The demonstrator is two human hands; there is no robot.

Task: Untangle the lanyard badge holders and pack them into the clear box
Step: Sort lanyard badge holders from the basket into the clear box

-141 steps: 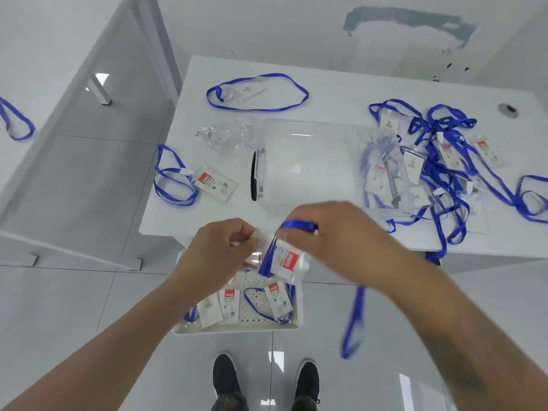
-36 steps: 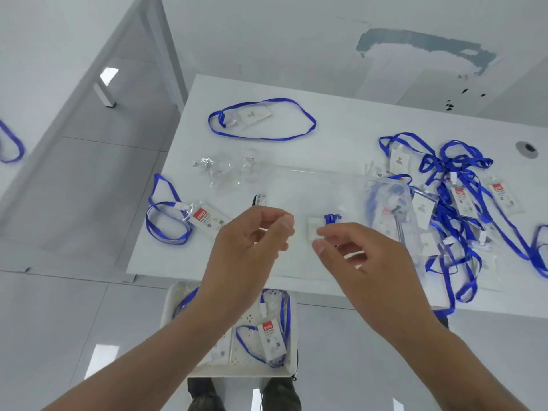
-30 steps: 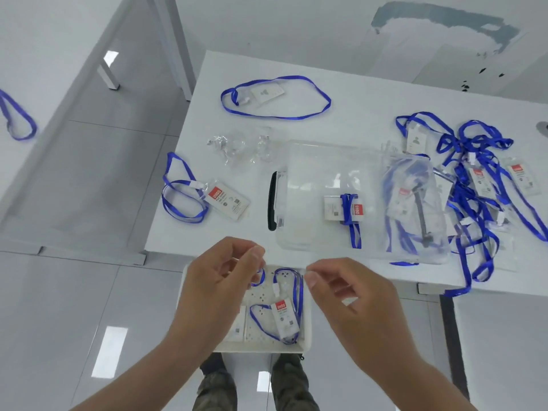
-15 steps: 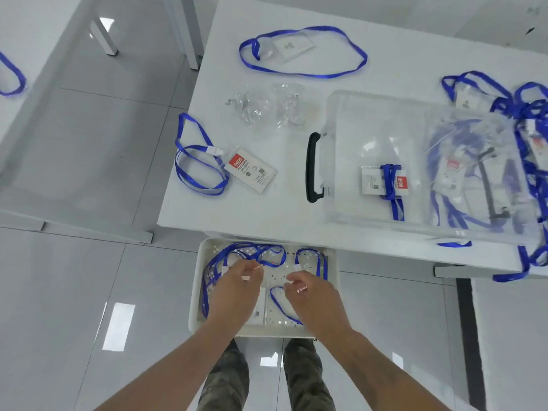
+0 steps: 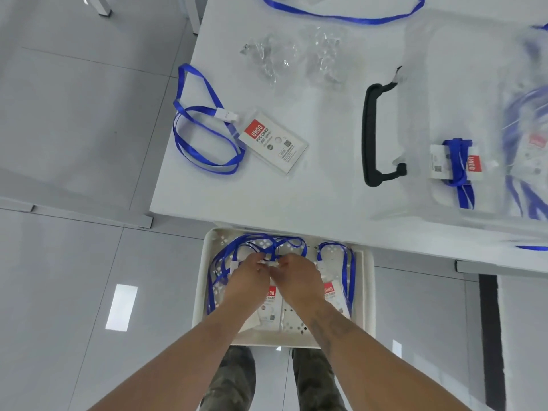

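Note:
Both my hands are down in a white perforated basket (image 5: 366, 292) below the table's front edge. My left hand (image 5: 247, 275) and my right hand (image 5: 296, 277) meet at the white clip of a tangled blue lanyard (image 5: 255, 243) and pinch it between their fingertips. Several badge holders with red labels (image 5: 329, 290) lie in the basket under my wrists. The clear box (image 5: 474, 114) with a black handle (image 5: 372, 132) stands on the table at the right. One wrapped badge holder (image 5: 458, 163) lies inside it.
On the white table (image 5: 320, 197) lie a loose badge holder with a coiled blue lanyard (image 5: 267, 137), crumpled clear plastic bags (image 5: 296, 54) and another blue lanyard (image 5: 341, 16) at the far edge. Grey tiled floor lies to the left. My legs stand under the basket.
My hands have let go of the wrapped badge holder, which now lies in the clear box, and have dropped into the basket, closing together on a lanyard clip. My head has tilted down.

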